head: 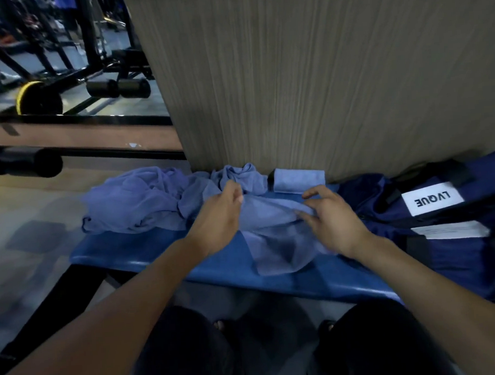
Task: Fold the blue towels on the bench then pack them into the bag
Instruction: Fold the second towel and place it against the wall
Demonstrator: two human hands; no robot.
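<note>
Both hands on one blue towel!
Left hand pinches its far edge, right hand pinches its right edge on the surface.

Grey-beige wood-grain wall panel fills centre. Black-framed mirror at left, seemingly reflecting black steel gym machines and yellow-rimmed black weight plate. Black padded roller bar low left. Pale glossy floor; dim light.

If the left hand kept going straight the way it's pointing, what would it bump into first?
Probably the crumpled blue towel bunched against the wood-grain wall panel, just beyond the left hand. The hand already grips the towel being folded. Depth is hard to judge here.
</note>
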